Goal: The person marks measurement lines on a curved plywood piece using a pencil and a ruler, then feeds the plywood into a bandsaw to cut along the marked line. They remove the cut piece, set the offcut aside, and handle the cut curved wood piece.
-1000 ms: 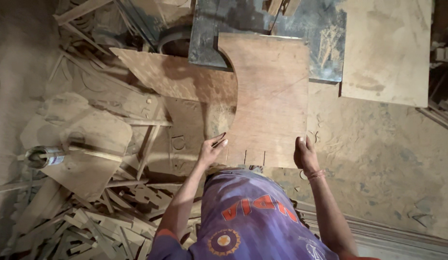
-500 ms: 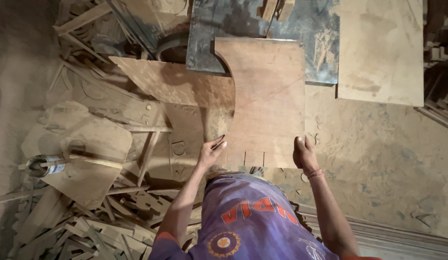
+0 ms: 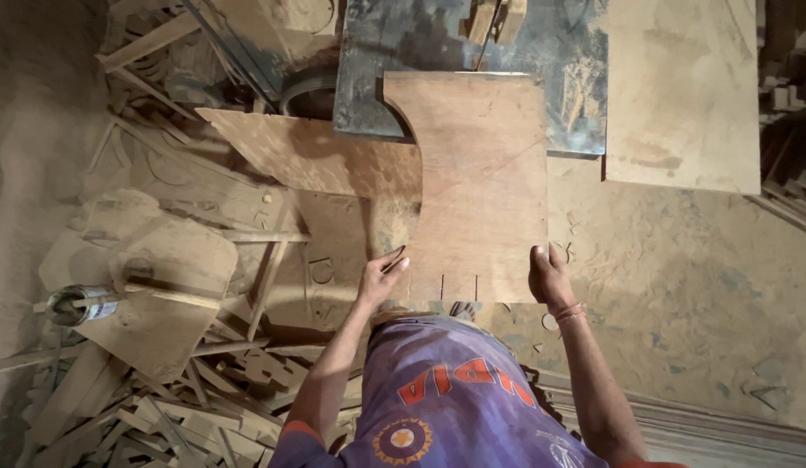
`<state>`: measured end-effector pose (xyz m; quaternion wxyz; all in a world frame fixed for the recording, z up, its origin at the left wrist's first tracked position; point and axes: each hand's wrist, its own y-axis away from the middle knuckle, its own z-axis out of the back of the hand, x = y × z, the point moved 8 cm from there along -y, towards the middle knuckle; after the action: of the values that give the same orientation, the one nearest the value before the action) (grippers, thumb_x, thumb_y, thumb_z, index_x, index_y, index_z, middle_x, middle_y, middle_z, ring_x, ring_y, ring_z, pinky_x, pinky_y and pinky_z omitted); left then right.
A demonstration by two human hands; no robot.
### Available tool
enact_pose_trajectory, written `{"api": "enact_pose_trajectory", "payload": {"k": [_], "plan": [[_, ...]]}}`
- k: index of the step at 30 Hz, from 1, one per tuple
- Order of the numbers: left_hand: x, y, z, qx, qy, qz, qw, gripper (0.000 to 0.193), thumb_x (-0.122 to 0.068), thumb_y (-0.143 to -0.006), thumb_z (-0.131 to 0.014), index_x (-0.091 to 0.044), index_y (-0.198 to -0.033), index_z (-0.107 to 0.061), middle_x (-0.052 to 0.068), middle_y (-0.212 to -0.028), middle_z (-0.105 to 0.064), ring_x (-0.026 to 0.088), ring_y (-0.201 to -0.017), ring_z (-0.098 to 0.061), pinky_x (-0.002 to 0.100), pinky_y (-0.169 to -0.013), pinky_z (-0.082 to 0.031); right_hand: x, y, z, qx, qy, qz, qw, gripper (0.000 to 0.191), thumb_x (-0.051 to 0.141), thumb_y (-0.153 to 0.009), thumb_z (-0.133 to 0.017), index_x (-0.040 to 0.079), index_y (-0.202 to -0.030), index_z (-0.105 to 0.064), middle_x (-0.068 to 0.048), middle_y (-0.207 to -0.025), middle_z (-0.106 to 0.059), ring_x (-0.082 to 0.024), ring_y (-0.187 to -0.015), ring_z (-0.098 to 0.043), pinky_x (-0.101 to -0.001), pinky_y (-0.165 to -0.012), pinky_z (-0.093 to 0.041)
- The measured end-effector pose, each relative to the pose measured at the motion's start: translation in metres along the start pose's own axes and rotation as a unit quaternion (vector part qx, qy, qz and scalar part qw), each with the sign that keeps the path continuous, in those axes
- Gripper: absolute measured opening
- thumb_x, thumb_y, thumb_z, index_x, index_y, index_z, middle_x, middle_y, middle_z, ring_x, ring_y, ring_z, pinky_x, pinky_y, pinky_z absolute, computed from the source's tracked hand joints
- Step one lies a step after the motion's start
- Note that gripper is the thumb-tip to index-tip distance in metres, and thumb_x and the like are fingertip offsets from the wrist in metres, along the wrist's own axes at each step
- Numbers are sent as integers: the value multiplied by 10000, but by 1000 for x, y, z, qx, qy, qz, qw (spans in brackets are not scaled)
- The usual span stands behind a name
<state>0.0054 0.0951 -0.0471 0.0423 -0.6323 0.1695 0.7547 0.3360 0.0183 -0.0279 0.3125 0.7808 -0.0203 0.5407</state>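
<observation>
A flat plywood board [image 3: 485,182] with a curved notch cut from its left side lies partly on a grey metal saw table [image 3: 438,52]. My left hand [image 3: 381,276] holds the board's near left corner, with a dark pencil-like stick between the fingers. My right hand [image 3: 549,276] grips the board's near right corner. Short saw cuts mark the board's near edge between my hands. The purple shirt on my body fills the bottom of the view.
Another plywood sheet [image 3: 308,152] lies under the board to the left. A large pale board [image 3: 685,95] rests at the upper right. Wood offcuts and strips [image 3: 160,399] pile at the lower left, with a small metal can [image 3: 78,303]. Sawdust covers the floor [image 3: 706,277].
The board has barely shifted on the saw table. Both hands keep the same hold on its near corners.
</observation>
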Motion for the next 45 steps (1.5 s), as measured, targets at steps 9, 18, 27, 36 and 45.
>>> {"api": "enact_pose_trajectory", "payload": {"k": [9, 18, 27, 36, 45], "plan": [[4, 0, 1, 7, 36, 28, 999, 544, -306, -928, -736, 18, -1354, -639, 172, -1329, -707, 174, -1177, -684, 271, -1003, -537, 1, 3, 5, -11, 69, -8, 997, 311, 213, -1077, -560, 70, -1351, -590, 86, -918, -575, -41, -744, -468, -213, -607, -391], [7, 2, 3, 7, 38, 33, 999, 539, -296, -927, -734, 24, -1350, -640, 172, -1307, -720, 175, -1161, -688, 279, -1003, -536, -3, 4, 3, -12, 33, -15, 999, 261, 189, -1057, -550, 84, -1294, -583, 98, -902, -599, -2, -731, -512, -178, -604, -411], [3, -4, 5, 7, 41, 12, 999, 513, -269, -939, -731, 37, -1341, -641, 172, -1349, -691, 177, -1220, -660, 279, -1040, -510, -4, 2, 1, 11, 45, -16, 999, 246, 235, -1096, -559, 75, -1283, -564, 87, -828, -529, -34, -634, -431, -208, -522, -348], [0, -19, 5, 13, 22, 16, 1000, 518, -269, -943, -729, 30, -1355, -635, 164, -1314, -717, 149, -1164, -674, 258, -1005, -519, 4, -4, -7, 18, 55, -22, 998, 255, 278, -1071, -543, 125, -1271, -585, 84, -718, -482, -52, -501, -370, -241, -418, -290], [-2, -28, 4, 15, 64, 31, 997, 532, -289, -932, -733, 18, -1357, -644, 149, -1319, -714, 135, -1148, -669, 253, -983, -519, 8, -14, -8, 12, 71, -6, 997, 285, 252, -1092, -555, 56, -1297, -580, 82, -764, -476, -55, -574, -372, -238, -478, -304]]}}
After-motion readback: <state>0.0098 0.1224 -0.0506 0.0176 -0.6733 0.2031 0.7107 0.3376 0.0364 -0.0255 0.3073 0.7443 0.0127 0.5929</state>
